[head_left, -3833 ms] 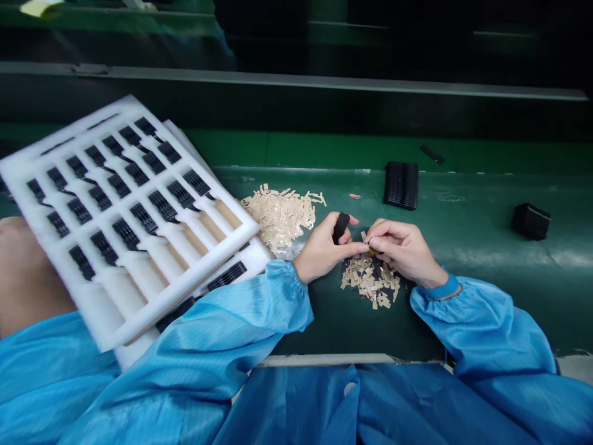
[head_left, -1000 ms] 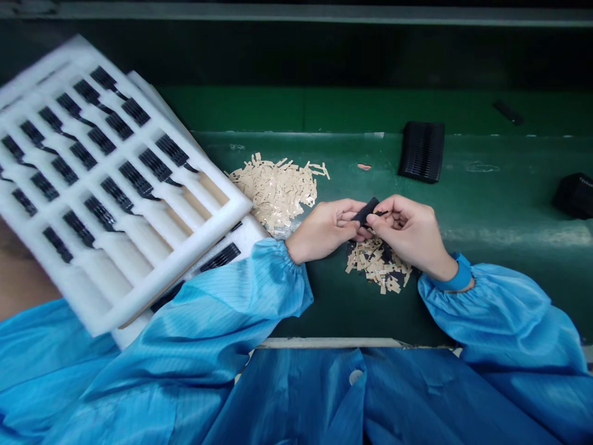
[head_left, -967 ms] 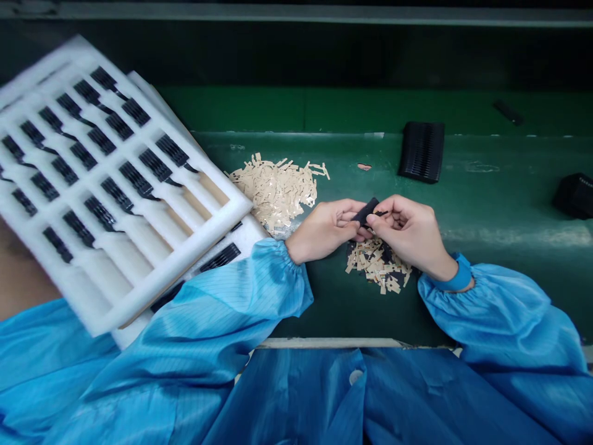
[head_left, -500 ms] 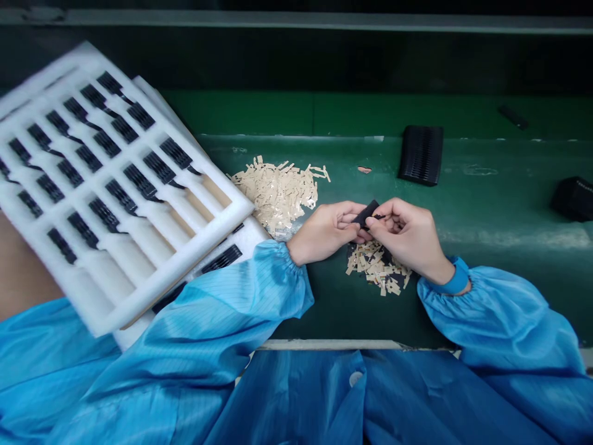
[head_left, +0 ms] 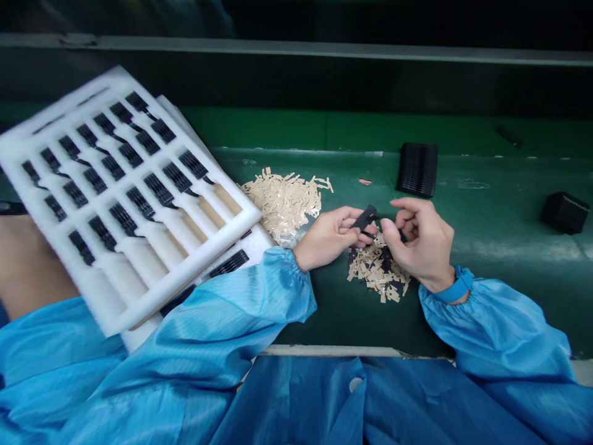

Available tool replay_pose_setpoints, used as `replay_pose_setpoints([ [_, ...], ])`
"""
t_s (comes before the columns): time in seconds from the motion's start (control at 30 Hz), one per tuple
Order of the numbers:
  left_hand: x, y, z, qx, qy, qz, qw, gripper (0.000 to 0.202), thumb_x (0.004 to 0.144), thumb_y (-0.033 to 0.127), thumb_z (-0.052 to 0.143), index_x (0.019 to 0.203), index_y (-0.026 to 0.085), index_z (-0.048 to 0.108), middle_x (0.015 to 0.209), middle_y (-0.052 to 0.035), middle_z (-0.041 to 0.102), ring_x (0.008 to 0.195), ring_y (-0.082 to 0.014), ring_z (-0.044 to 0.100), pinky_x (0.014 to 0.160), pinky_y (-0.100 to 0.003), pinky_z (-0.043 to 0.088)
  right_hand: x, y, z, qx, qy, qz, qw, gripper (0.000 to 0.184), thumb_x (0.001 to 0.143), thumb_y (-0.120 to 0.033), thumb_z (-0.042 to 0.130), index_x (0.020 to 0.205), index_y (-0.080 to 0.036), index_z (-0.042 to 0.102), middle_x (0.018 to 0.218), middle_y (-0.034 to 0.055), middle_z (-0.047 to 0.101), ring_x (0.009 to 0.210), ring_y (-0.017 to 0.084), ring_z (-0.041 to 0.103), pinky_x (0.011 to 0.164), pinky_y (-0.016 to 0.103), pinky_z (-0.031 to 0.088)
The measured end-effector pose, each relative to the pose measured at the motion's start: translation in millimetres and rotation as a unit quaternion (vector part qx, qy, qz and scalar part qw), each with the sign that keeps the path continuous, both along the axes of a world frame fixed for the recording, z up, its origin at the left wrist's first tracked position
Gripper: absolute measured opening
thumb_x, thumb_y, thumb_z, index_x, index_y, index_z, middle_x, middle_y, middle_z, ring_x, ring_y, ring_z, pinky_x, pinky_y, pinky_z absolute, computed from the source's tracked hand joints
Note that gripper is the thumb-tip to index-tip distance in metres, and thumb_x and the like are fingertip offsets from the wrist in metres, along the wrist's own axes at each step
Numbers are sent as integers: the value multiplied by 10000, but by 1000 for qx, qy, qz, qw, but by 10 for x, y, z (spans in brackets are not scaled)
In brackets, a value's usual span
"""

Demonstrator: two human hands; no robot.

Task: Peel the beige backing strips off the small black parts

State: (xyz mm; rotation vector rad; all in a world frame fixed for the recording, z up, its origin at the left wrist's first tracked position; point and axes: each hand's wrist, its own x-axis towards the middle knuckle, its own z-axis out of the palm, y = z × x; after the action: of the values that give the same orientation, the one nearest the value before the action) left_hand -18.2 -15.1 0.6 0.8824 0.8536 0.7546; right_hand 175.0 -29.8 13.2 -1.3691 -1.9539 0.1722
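My left hand (head_left: 327, 236) pinches a small black strip-like part (head_left: 365, 217) between thumb and fingers, above the green bench. Just right of it, my right hand (head_left: 424, 244) is off the part, its thumb and index finger apart and the other fingers curled, with nothing visible between them. Beneath both hands lies a small heap of tan and black flat pieces (head_left: 377, 272). Left of my left hand spreads a larger pile of tan flat pieces (head_left: 282, 201). What exactly the black part is, I cannot tell.
A white foam tray (head_left: 248, 217) with rows of black comb-ended parts rests tilted on another foam tray (head_left: 262, 244) at left. A ridged black stack (head_left: 417, 170) stands behind my right hand. Farther right are a black block (head_left: 565, 213) and a black strip (head_left: 509, 136).
My right hand has let go of the black part and moved slightly right, its fingers opening. My left hand keeps hold of the part. The whole view has shifted a little.
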Motion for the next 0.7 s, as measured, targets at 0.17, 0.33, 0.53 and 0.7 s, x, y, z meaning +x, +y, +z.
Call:
replay_pose_setpoints([
  [0.17,3,-14,43,-1,-21,28,999,155,933,231,659,986,143,542,830,-61,761,747,-138,749,725,-275,610,-8,-24,-10,-26,87,-3,996,178,885,-237,661,1058,-206,632,681,-42,574,481,88,435,462,253,397],
  [0.33,40,-31,46,15,-23,37,999,156,966,261,604,915,166,492,755,-41,747,695,-136,735,680,-267,595,-26,-29,-57,-42,94,18,995,136,888,-221,661,1024,-213,652,702,-32,597,511,92,478,481,249,417],
  [0.53,89,-69,-6,43,35,41,998,131,895,140,645,960,150,532,770,-21,725,687,-106,708,645,-211,551,-89,-31,-37,-58,77,35,995,144,886,-218,653,1029,-209,651,695,-40,557,511,93,446,514,257,425],
  [0.7,118,-124,-54,87,88,60,990,152,847,142,674,906,160,536,809,-5,706,701,-85,694,656,-188,533,-132,-50,-27,-54,62,27,996,36,851,-199,654,844,-210,621,652,-40,561,516,92,472,510,243,415],
])
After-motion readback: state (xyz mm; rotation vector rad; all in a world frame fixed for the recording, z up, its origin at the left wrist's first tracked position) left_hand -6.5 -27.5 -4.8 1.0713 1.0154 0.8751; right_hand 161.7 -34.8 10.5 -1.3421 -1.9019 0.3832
